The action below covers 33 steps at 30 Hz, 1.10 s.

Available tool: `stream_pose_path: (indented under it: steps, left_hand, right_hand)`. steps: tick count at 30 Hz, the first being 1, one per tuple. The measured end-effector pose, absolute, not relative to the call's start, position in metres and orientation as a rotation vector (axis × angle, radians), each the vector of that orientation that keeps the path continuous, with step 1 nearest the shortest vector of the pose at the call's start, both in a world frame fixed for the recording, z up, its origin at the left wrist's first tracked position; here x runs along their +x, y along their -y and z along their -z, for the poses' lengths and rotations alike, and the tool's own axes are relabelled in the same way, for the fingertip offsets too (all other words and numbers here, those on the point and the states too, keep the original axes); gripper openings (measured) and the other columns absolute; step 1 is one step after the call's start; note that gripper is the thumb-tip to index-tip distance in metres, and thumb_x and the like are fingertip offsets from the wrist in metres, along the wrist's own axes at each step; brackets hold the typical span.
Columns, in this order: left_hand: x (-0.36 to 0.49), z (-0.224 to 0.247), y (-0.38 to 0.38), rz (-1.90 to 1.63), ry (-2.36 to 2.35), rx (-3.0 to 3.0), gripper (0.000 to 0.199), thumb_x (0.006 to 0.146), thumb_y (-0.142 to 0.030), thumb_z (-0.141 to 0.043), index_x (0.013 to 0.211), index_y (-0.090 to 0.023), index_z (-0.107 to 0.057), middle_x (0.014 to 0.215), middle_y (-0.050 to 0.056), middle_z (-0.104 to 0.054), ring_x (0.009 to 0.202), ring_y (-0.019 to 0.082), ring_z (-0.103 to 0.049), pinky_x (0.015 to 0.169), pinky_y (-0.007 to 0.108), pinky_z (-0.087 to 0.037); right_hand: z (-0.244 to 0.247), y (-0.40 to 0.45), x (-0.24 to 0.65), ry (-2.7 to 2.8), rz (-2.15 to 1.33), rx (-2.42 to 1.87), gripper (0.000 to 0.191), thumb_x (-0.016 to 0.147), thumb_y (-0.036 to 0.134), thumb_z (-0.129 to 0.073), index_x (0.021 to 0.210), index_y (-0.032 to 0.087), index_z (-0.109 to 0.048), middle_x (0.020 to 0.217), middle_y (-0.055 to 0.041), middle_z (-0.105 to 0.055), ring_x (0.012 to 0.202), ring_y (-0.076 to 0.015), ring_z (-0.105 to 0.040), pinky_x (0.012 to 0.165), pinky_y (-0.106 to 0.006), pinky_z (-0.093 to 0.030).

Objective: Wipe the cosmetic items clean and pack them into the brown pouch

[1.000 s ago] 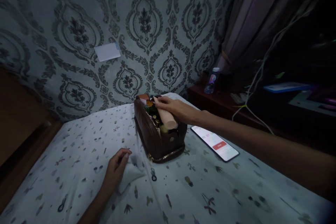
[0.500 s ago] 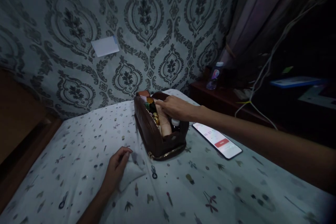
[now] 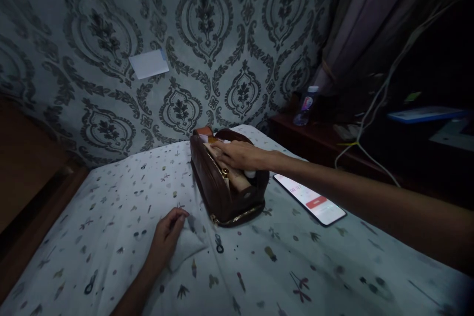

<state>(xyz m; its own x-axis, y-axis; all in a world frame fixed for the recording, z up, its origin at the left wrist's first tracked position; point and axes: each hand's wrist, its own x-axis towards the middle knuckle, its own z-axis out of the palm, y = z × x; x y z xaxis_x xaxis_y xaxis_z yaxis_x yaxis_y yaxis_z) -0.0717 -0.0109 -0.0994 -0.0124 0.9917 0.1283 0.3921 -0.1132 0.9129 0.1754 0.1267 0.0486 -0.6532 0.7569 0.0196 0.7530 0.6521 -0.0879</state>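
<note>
A dark brown toiletry bag [image 3: 211,185] stands unzipped on the patterned bed sheet. Inside it lies a long beige tube-like item [image 3: 239,180], its exact kind unclear. My right hand [image 3: 240,155] reaches over the bag's right side, fingers closed over the far part of this item. A white bottle cap [image 3: 251,174] shows below my right wrist. My left hand [image 3: 168,232] rests on the bed to the front left of the bag, with thumb and fingers curled together beside a raised white fold of cloth [image 3: 187,247]. Whatever is between those fingers is hidden.
To the right of the bag lies a lit phone [image 3: 311,200], under my right forearm. A plastic bottle [image 3: 306,106] stands on a dark red side table [image 3: 289,131], with white cables [image 3: 370,108] hanging nearby. Patterned wallpaper [image 3: 205,19] rises behind the bed.
My right hand has moved slightly left and lower into the bag. The beige item now leans towards the left zipper edge, covering small items seen before. My left hand has stayed in place.
</note>
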Motion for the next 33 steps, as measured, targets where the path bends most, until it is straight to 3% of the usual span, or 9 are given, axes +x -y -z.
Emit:
stream_pose_path:
  steps: [12, 21, 26, 33]
  left_hand:
    - [-0.073, 0.102, 0.01, -1.106, -1.486, 1.597, 0.03, 0.088, -0.047, -0.051, 0.085, -0.02, -0.064, 0.078, 0.001, -0.062, 0.076, 0.019, -0.057, 0.072, 0.027, -0.044]
    - [-0.083, 0.087, 0.009, -1.064, -1.621, 1.712, 0.032, 0.088, -0.048, -0.047, 0.087, -0.02, -0.064, 0.08, 0.002, -0.066, 0.076, 0.02, -0.061, 0.069, 0.028, -0.046]
    - [-0.112, 0.077, 0.001, -0.991, -1.859, 1.856, 0.034, 0.088, -0.049, -0.044, 0.092, -0.021, -0.064, 0.079, 0.001, -0.068, 0.071, 0.02, -0.061, 0.066, 0.029, -0.045]
    - [-0.154, 0.06, -0.015, -1.214, -1.999, 1.697, 0.039, 0.082, -0.055, -0.048, 0.087, -0.019, -0.064, 0.082, 0.002, -0.068, 0.079, 0.021, -0.061, 0.07, 0.027, -0.046]
  right_hand:
    - [-0.048, -0.138, 0.157, 2.555, -0.266, -1.749, 0.052, 0.087, 0.043, -0.053, 0.13, 0.015, -0.044, 0.12, -0.0201, -0.064, 0.11, -0.0353, -0.063, 0.085, -0.041, -0.048]
    - [-0.045, -0.139, 0.158, 2.553, -0.192, -1.735, 0.045, 0.087, 0.032, -0.052, 0.128, 0.013, -0.051, 0.121, -0.0208, -0.064, 0.107, -0.0353, -0.064, 0.084, -0.041, -0.049]
    - [-0.046, -0.137, 0.159, 2.543, -0.154, -1.707, 0.042, 0.089, 0.034, -0.051, 0.125, 0.014, -0.053, 0.116, -0.0187, -0.067, 0.106, -0.033, -0.064, 0.082, -0.038, -0.048]
    - [-0.049, -0.127, 0.174, 2.476, 0.013, -1.43, 0.032, 0.092, 0.026, -0.049, 0.121, 0.016, -0.057, 0.114, -0.0159, -0.065, 0.103, -0.0278, -0.062, 0.082, -0.034, -0.046]
